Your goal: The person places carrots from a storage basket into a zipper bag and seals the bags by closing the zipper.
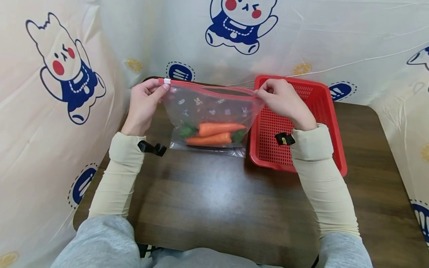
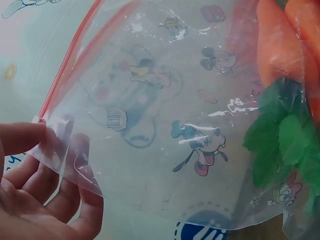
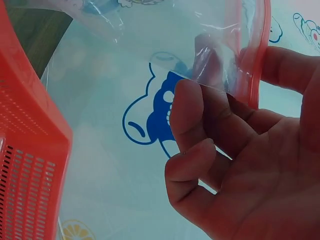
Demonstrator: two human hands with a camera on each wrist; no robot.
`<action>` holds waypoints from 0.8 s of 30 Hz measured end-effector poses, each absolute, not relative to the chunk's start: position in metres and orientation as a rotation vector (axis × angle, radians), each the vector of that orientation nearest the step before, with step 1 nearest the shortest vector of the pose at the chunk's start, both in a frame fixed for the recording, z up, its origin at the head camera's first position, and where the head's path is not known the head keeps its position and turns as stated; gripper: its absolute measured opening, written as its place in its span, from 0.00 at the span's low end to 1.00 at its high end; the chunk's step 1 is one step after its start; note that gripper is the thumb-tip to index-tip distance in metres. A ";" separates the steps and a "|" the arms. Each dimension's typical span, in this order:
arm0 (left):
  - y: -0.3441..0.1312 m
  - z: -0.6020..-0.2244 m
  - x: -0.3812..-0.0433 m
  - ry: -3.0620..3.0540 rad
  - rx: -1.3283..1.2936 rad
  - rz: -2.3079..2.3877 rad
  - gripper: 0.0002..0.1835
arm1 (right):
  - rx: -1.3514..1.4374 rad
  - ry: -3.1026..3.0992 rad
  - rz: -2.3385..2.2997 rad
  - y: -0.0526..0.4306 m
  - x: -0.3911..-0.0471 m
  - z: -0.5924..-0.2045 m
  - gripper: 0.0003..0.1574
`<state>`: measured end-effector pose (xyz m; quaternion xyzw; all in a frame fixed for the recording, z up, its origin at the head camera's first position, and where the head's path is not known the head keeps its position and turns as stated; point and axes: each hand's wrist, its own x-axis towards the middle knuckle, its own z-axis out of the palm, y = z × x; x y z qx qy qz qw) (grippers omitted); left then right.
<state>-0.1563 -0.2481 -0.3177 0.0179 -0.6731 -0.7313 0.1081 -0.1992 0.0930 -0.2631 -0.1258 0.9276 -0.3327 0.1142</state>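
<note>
A clear zip bag (image 1: 211, 108) with a red zip edge and small cartoon prints hangs between both hands above the table. Its mouth gapes a little along the top. Inside, at the bottom, lie two orange carrots (image 1: 214, 134) with green leafy tops (image 2: 282, 135). My left hand (image 1: 144, 100) pinches the top left corner, beside the white slider (image 1: 167, 80). At the opposite top corner, my right hand (image 1: 281, 98) pinches the red edge between thumb and fingers. In the right wrist view the other right-hand fingers (image 3: 187, 165) curl loosely below the bag's corner.
A red perforated basket (image 1: 338, 149) stands on the brown table (image 1: 214, 193) at the right, partly under my right forearm. White curtains (image 1: 151, 37) with printed cartoon figures hang close behind the table and along its sides.
</note>
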 end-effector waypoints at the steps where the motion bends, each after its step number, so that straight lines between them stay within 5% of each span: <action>1: -0.248 -0.317 -0.157 -1.978 0.057 -2.155 0.03 | -0.367 2.723 -0.978 0.093 -0.199 -0.263 0.18; 24: -0.235 -0.326 -0.165 -1.514 0.183 -2.510 0.04 | -0.454 2.931 -0.992 0.089 -0.203 -0.269 0.27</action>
